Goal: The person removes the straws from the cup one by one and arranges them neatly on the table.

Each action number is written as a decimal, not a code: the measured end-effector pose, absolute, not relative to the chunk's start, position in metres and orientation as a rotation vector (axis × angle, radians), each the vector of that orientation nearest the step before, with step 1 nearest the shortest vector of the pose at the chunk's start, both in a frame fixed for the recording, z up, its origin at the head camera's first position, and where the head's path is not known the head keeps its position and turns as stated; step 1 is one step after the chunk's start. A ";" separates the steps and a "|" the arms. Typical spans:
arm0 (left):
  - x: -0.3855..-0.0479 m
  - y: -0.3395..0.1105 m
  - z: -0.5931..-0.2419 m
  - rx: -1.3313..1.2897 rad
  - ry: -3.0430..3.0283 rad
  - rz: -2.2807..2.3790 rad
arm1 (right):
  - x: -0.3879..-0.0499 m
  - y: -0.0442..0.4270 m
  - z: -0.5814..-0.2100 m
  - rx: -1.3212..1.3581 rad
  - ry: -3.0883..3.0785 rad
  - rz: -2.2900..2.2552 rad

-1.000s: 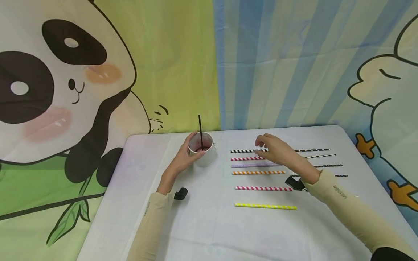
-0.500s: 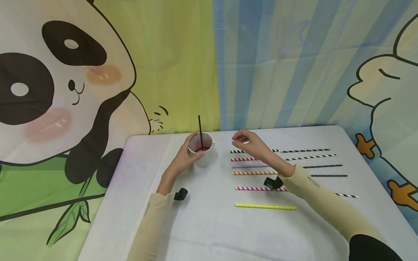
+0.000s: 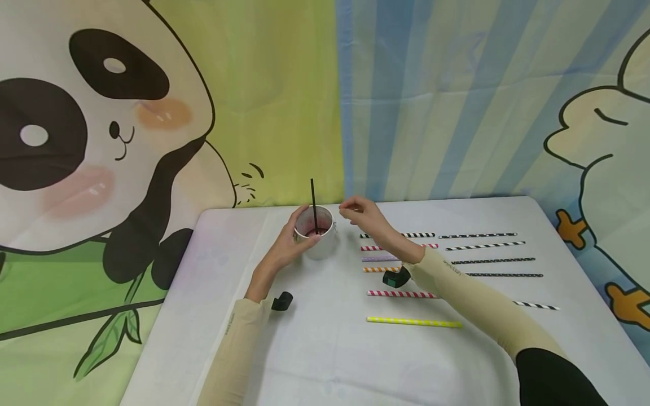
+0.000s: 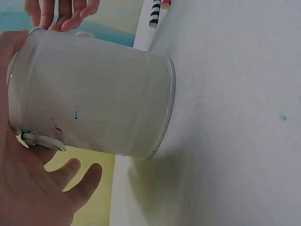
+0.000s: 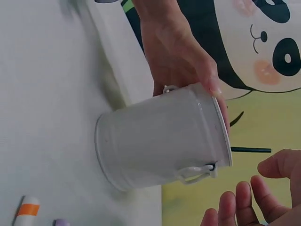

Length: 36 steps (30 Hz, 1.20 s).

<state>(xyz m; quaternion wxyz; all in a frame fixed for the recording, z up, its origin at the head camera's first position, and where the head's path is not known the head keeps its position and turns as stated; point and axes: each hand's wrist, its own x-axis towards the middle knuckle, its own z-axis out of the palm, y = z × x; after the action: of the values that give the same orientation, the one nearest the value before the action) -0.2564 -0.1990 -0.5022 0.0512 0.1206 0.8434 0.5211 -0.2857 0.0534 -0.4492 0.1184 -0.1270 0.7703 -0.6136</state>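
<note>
A small white pail (image 3: pixel 322 250) stands upright at the back of the white table (image 3: pixel 304 361), with a thin black straw (image 3: pixel 313 202) leaning up out of it. My left hand (image 3: pixel 281 249) grips the pail's side, thumb at the rim. In the left wrist view, the pail (image 4: pixel 101 96) shows two small side handles and specks of paint. Just right of the rim hovers my right hand (image 3: pixel 374 222), apart from the pail. From the right wrist view, the right hand (image 5: pixel 277 200) has thumb and fingers apart with nothing between them.
Paper straws lie in two columns on the right: black-striped (image 3: pixel 421 235), purple (image 3: pixel 378 259), orange-striped (image 3: pixel 380 269), pink-striped (image 3: pixel 401 294) and yellow (image 3: pixel 413 322), plus several dark patterned straws (image 3: pixel 495 260). A printed cloth backdrop (image 3: pixel 284 113) hangs behind the table.
My right hand has moved left, from above the straws to beside the pail's rim. The left hand and the pail have stayed in place.
</note>
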 end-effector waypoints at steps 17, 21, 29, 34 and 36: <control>-0.238 -0.195 -0.467 0.378 2.524 1.586 | -0.312 0.016 -0.453 -0.419 2.219 -1.772; -0.239 -0.195 -0.468 0.383 2.518 1.592 | -0.315 0.010 -0.451 -0.410 2.212 -1.767; -0.239 -0.194 -0.467 0.405 2.514 1.605 | -0.322 0.000 -0.447 -0.385 2.199 -1.777; -0.238 -0.193 -0.466 0.401 2.513 1.603 | -0.324 -0.002 -0.448 -0.376 2.171 -1.786; -0.238 -0.192 -0.466 0.393 2.523 1.587 | -0.324 -0.003 -0.449 -0.372 2.162 -1.791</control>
<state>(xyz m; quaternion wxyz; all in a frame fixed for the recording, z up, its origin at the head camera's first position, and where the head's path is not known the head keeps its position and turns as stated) -0.2380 -0.1923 -0.4659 0.0673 0.1305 0.8373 0.5266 -0.3242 -0.0032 -0.4487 0.1541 -0.1297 0.7542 -0.6249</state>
